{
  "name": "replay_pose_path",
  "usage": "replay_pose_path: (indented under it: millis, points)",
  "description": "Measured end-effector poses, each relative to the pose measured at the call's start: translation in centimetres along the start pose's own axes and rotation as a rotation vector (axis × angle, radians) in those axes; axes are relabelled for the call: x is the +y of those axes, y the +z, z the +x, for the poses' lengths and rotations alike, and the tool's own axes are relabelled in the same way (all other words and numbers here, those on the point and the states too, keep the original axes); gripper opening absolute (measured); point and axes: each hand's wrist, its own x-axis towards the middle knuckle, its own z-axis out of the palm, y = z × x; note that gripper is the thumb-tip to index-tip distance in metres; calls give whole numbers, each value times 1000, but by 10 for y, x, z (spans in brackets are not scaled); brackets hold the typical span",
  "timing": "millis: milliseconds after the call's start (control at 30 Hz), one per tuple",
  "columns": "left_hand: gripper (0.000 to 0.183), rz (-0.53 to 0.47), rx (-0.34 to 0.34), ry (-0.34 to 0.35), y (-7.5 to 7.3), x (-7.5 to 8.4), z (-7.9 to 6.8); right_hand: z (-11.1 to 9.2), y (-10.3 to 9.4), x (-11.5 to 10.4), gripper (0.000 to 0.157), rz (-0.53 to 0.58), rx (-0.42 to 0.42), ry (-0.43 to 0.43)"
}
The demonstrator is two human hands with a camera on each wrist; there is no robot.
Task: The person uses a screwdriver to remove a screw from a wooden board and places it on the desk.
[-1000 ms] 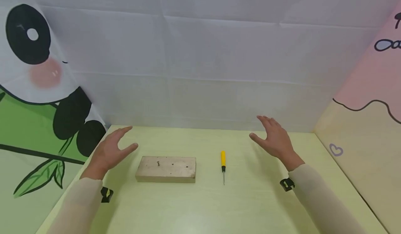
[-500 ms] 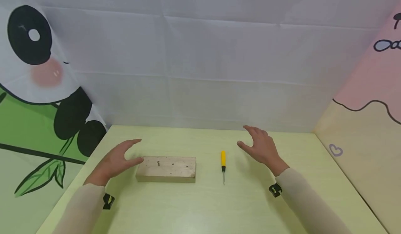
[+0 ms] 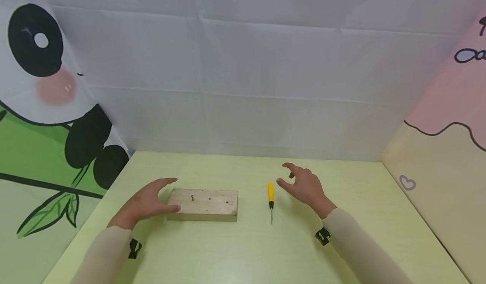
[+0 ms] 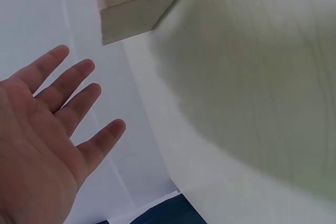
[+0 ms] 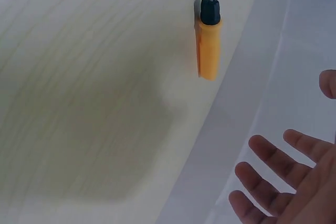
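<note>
My left hand (image 3: pixel 146 201) hovers at the left end of a pale wooden block (image 3: pixel 205 204), thumb and fingers spread; the thumb overlaps the block's left edge in the head view. A screw stands up from the block's top, with several dark holes beside it. In the left wrist view the block's end (image 4: pixel 139 17) lies beyond the spread fingers (image 4: pixel 79 103). A yellow-handled screwdriver (image 3: pixel 271 195) lies on the table, its thin metal shaft toward me. Just right of its handle is my right hand (image 3: pixel 305 187), fingers loosely bent and holding nothing. The right wrist view shows the handle (image 5: pixel 209 51) apart from the fingers.
The pale yellow table (image 3: pixel 235 250) meets a white cloth backdrop (image 3: pixel 243 85) behind. A printed cartoon panel (image 3: pixel 49 149) rises on the left and a pink and cream panel (image 3: pixel 448 157) on the right. Each wrist wears a small black device (image 3: pixel 323 236).
Both hands have moved inward and lower: the left toward the block's left end, the right toward the screwdriver's handle. The block and screwdriver have stayed in place.
</note>
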Motion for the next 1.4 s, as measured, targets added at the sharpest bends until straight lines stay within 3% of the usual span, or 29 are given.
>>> replay_pose_path:
  millis: [433,967,1400]
  points:
    - [91,19,-51,-17,9,-2,0,5,26,-14,52,57,-147,53]
    - [77,14,-18,-28,17,-16,1,17,55,-20,46,18,-205,107]
    - [81,-41,-12,-50,24,-24,8,25,70,-16,50,-4,-232,171]
